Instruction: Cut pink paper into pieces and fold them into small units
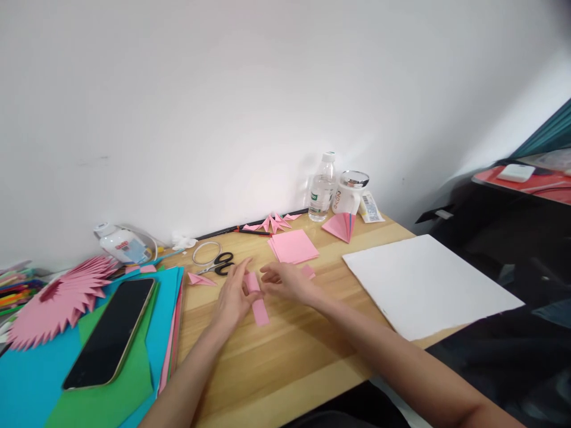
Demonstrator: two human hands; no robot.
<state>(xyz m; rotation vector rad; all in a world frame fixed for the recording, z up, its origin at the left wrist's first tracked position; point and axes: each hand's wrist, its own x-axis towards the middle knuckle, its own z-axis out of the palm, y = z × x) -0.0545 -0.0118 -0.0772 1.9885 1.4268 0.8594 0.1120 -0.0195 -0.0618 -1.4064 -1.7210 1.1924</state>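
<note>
A narrow folded strip of pink paper [260,310] lies slantwise on the wooden table. My left hand [235,295] grips it from the left, thumb across its middle and forefinger stretched along its upper end. Just to the right is my right hand [285,282], fingers half bent and apart from the thumb, the tips close to the strip's edge. Whether they touch it I cannot tell. Another small pink paper piece [307,271] shows partly behind the right hand. Beyond it sits a stack of pink paper squares [294,245]. Scissors [218,263] with black handles lie behind my left hand.
A white board [428,285] covers the table's right side. Along the wall stand a water bottle [322,189] and a white mug [347,193]. At left, a phone [111,330] and a spiky pink paper ring [66,300] rest on coloured sheets [167,297].
</note>
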